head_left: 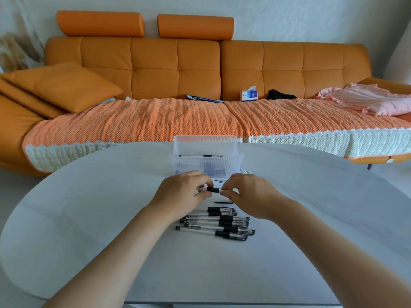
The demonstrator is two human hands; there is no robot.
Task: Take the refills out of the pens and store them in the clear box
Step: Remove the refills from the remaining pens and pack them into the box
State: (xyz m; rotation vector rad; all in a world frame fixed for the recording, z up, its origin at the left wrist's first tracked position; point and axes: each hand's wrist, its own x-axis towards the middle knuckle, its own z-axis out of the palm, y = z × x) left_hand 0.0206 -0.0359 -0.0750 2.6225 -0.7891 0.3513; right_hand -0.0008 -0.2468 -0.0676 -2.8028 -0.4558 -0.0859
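One clear pen with a black grip (212,189) is held level between both hands above the white table. My left hand (182,194) grips its barrel and my right hand (249,194) pinches its tip end. Just beyond the hands stands the clear box (206,161), its lid raised at the back, with several refills lying inside. A pile of several clear pens with black grips and caps (220,223) lies on the table just below my hands. Several clear empty barrels (243,172) show between the box and my right hand, partly hidden.
The white oval table (111,207) spreads wide to both sides of the pens. Behind it runs an orange sofa (200,70) with a woven cover, a tissue box (249,95), a dark item and pink cloth (367,101) on it.
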